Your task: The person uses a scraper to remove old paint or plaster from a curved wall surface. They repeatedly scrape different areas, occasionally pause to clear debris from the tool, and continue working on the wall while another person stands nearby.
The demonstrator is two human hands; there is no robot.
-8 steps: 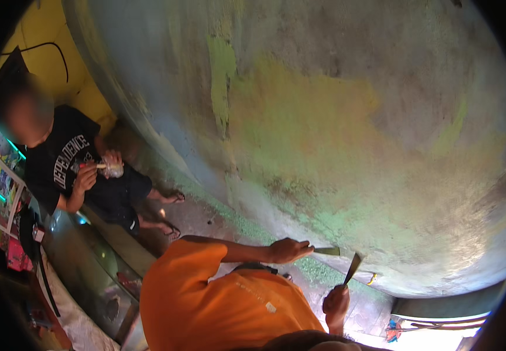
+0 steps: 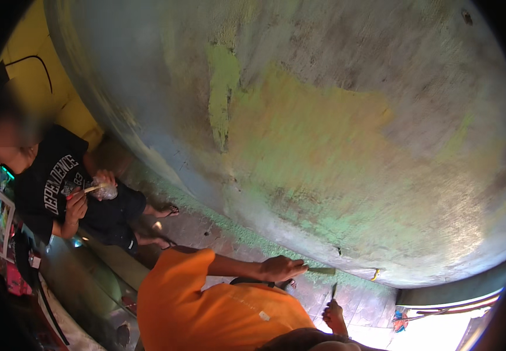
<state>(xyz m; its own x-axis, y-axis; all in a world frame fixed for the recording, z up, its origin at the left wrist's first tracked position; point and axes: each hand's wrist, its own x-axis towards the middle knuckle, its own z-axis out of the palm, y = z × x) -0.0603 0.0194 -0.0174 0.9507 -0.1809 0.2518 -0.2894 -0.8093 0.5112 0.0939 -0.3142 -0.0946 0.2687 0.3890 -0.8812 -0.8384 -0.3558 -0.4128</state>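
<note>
Closing the fingers of your left hand point(image 2: 282, 269) round the olive scraper point(image 2: 323, 271) and those of your right hand point(image 2: 333, 313) round the dark scraper point(image 2: 333, 290), you seemingly leave each tip free.

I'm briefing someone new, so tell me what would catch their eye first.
First, the broad wall, patched yellow and green, across the upper middle and right. Next, the orange shirt at bottom centre; near it the left hand holds a flat-bladed tool, the right hand a thin dark tool. A person in black is at left.
</note>
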